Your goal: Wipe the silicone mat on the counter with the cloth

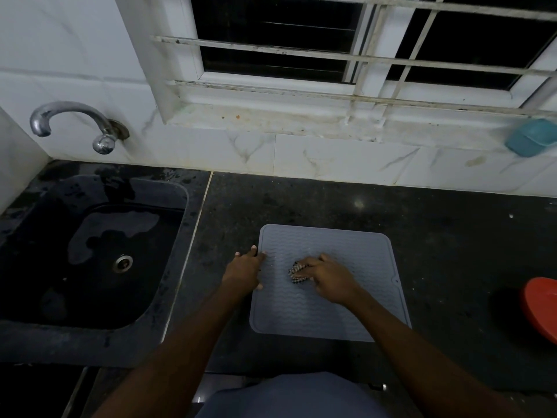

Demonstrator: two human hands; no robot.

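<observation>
The dark counter [391,212] holds the grey silicone mat [346,297] in the lower middle. The left hand [245,271] presses its left edge with flat fingers. The right hand [327,277] bunches the checked cloth [297,271] mid-mat. Rub every wavy line and hold the mat flat.

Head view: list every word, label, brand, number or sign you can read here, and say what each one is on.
None: no text can be read anywhere in this view.
silicone mat: only a wavy ribbed pattern, no lettering.
cloth: a dark and light check, no label showing.
teal tub, red dish, tap: no markings visible.
</observation>
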